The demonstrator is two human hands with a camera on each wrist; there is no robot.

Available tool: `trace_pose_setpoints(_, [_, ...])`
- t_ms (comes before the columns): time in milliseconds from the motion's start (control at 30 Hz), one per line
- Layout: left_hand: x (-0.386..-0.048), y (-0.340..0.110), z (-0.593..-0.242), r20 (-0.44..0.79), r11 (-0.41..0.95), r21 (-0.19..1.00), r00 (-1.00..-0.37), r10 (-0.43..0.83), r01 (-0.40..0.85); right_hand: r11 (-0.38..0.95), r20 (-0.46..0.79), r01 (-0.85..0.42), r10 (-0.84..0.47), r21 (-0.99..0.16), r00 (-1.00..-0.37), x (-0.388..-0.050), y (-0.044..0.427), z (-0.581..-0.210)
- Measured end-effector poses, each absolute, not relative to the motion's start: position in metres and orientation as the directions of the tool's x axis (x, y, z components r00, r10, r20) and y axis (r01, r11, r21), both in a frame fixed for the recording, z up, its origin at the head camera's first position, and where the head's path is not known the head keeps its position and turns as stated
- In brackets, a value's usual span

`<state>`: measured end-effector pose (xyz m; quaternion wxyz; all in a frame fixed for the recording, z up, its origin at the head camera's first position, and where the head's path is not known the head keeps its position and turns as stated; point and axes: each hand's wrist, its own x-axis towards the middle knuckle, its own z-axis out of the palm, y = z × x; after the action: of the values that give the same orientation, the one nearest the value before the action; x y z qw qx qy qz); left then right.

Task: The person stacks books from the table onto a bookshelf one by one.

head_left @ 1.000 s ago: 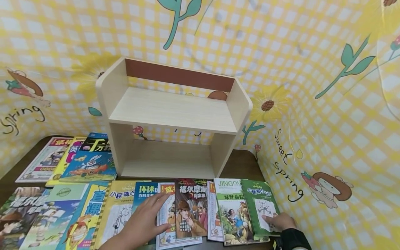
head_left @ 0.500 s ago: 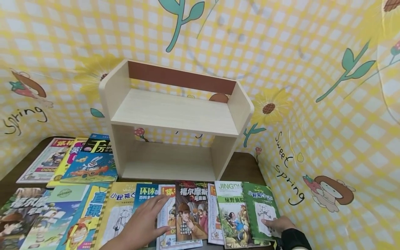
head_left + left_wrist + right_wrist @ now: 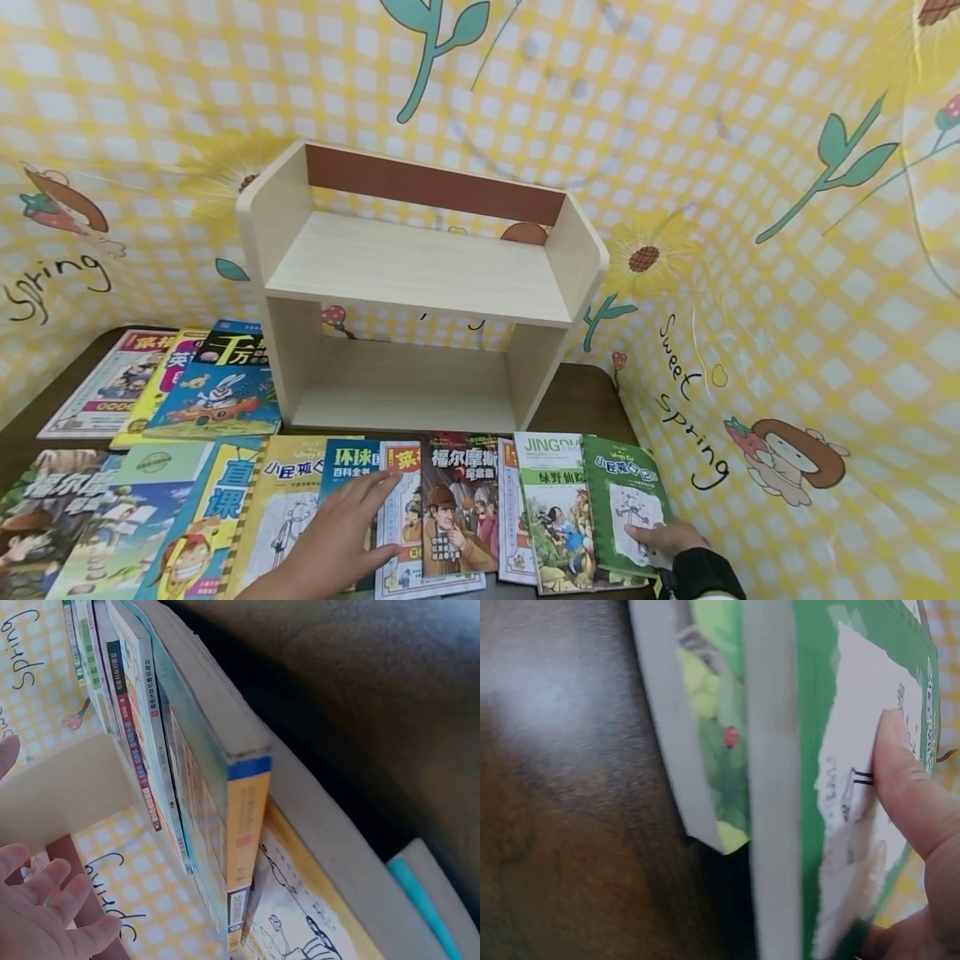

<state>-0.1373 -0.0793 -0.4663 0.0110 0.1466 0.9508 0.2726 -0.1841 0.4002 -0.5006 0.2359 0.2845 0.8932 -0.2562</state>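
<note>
My right hand (image 3: 671, 537) holds the lower right edge of a green book (image 3: 606, 542), its thumb lying on the white picture of the cover. In the right wrist view the thumb (image 3: 911, 787) presses the green cover (image 3: 817, 712); the other fingers are mostly hidden. A book with a green and white cover (image 3: 551, 479) lies against its left side. My left hand (image 3: 337, 533) hovers with fingers spread above a blue book (image 3: 351, 457) and beside a red-titled book (image 3: 401, 583). The left wrist view shows that hand (image 3: 52, 907) holding nothing.
A two-tier wooden shelf (image 3: 420, 267) without books stands behind the row. A dark-covered book (image 3: 457, 508) lies mid-row, a yellow spiral book (image 3: 255, 517) left of it. More books (image 3: 213, 408) overlap at the back left. A checked cloth (image 3: 787, 333) hangs around the dark table (image 3: 592, 400).
The head view has shifted slightly. Both hands stay almost where they were, the right thumb still on the green book's cover.
</note>
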Motion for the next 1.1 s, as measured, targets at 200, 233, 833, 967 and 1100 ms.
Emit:
trace_pose_setpoints(200, [-0.140, -0.079, -0.470, 0.027, 0.815, 0.525, -0.962, 0.271, 0.245, 0.656, -0.488, 0.609, 0.392, -0.446, -0.780, -0.172, 0.404, -0.498])
trace_pose_setpoints(233, [-0.140, -0.079, -0.470, 0.022, 0.813, 0.529, -0.962, 0.273, 0.243, 0.648, -0.468, 0.593, 0.384, -0.478, -0.796, -0.170, 0.405, -0.499])
trace_pose_setpoints(833, [-0.144, -0.074, -0.472, -0.159, 0.717, 0.688, -0.940, 0.302, 0.114, 0.365, -0.233, 0.384, 0.394, -0.848, -0.889, -0.117, 0.371, -0.500])
trace_pose_setpoints(967, [-0.145, -0.074, -0.473, -0.157, 0.650, 0.751, -0.923, 0.352, 0.120, 0.394, -0.204, 0.358, 0.382, -0.846, -0.902, -0.112, 0.351, -0.489])
trace_pose_setpoints(1100, [-0.143, -0.070, -0.472, -0.181, 0.605, 0.790, -0.903, 0.390, 0.103, 0.328, -0.236, 0.353, 0.348, -0.876, -0.907, -0.106, 0.328, -0.480])
